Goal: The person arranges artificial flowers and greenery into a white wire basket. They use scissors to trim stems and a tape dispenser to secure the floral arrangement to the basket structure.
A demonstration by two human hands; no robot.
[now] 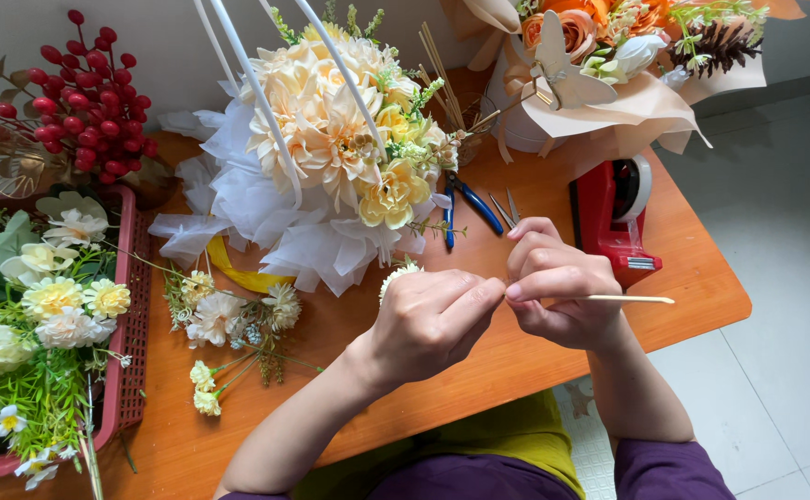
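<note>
Orange-brown wood forms the table, set against a pale wall with grey floor tiles beyond its right edge. At the near middle of it, a thin wooden stick lies level between both hands, its free end pointing right, past the table edge. The right hand pinches the stick with curled fingers, seemingly to steady it. The left hand is closed too, thumb and forefinger meeting the right hand's fingertips at the stick's near end; a small cream flower head peeks from behind its knuckles, though whether the hand grips its stem cannot be told.

Just beyond the hands lie blue-handled pliers and small silver snips, within easy reach. A red tape dispenser stands to the right. Behind them sits a large cream and yellow bouquet ruffled in white wrap under white handles, and a second arrangement of orange roses in beige paper. To the left, loose flower sprigs lie on the wood beside a red plastic basket full of artificial blooms, with a red berry branch above it.
</note>
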